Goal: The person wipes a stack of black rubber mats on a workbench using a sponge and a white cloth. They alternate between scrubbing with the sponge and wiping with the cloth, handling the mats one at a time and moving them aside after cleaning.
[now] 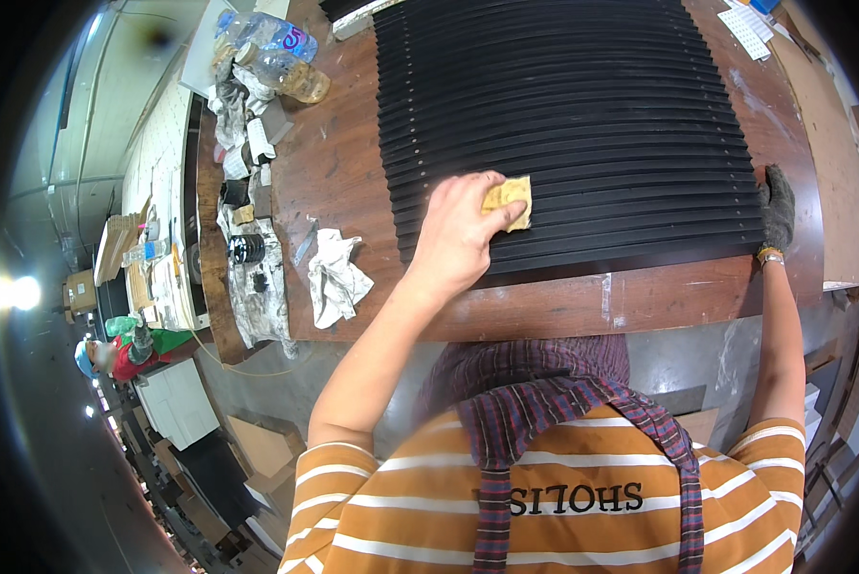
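Holding, left hand (460, 225): in the head view, a yellow pad (519, 199) is gripped between the thumb and fingers, which are closed round its left side.
Pad's place: it is held at the ridges of a black ridged panel (563, 115), toward the panel's near edge and left of its middle.
Right hand (777, 218): it is covered by a grey glove (780, 191) and set at the panel's right edge, by the near right corner; how far it is open, and whether the edge is gripped, cannot be told.
Panel: it is laid flat on the brown tabletop (343, 182), just inside the near edge; its far end is cut off by the view.
Rag (338, 282): it is left crumpled near the tabletop's near left corner.
Left edge: a stained cloth (262, 311) is spread along it, with small blocks (245, 213) laid on top.
Far left corner: two plastic bottles (281, 36) are placed side by side.
Far right corner: white sheets (747, 31) are laid.
Beyond the left edge: a co-worker (137, 352) is seen.
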{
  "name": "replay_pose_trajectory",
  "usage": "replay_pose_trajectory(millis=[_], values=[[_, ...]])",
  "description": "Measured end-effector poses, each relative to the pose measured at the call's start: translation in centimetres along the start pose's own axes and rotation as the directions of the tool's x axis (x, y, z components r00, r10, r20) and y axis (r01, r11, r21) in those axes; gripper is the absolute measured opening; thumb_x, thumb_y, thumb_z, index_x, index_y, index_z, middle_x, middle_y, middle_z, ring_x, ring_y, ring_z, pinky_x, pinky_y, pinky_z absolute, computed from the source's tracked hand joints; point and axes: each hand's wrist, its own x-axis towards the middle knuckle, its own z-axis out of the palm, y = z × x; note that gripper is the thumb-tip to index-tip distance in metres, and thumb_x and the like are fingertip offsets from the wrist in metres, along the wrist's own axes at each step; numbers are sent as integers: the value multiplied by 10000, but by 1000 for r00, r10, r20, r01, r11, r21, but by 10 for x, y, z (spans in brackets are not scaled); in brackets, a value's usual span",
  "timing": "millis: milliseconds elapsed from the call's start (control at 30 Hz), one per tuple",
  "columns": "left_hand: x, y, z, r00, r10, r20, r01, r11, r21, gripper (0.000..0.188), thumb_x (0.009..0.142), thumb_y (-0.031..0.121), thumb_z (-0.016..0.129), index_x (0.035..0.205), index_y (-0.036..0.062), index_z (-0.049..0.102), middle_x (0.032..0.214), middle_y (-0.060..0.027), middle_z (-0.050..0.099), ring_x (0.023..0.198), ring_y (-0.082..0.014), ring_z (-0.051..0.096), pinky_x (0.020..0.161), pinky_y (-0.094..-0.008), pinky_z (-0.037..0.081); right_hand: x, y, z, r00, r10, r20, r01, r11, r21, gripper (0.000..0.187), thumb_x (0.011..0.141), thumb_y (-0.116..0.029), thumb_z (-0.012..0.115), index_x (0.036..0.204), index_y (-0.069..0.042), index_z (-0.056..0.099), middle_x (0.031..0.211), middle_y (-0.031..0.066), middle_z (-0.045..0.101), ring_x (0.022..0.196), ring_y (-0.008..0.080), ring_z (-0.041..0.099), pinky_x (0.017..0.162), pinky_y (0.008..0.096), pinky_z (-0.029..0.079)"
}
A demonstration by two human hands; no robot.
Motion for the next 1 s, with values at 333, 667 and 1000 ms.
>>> replay_pose_trajectory(millis=[333,667,1000], values=[[-84,-43,-88,878,-446,-176,479,823,304,375,770,-80,637,1051,103,805,1315,-191,632,1197,-385,592,1047,-474,481,2,11,10,998,-63,-16,62,997,-39,431,1008,-257,586,1399,-80,626,1452,142,611,1368,325,538,1181,430,388],[-68,-37,-97,824,-564,-51,540,756,371,429,750,-121,604,1060,99,803,1336,-168,631,1223,-378,581,1081,-465,443,0,-9,0,1000,23,-17,-23,1000,2,422,991,-271,604,1367,-87,653,1428,133,632,1337,325,563,1159,436,413],[31,7,-21,994,-96,57,101,990,-100,446,720,-141,648,1070,104,775,1308,-160,617,1201,-391,577,999,-461,524,-5,-30,-6,994,-4,-107,7,1000,28,404,919,-211,630,1300,-83,678,1398,161,642,1379,365,531,1167,463,407]])
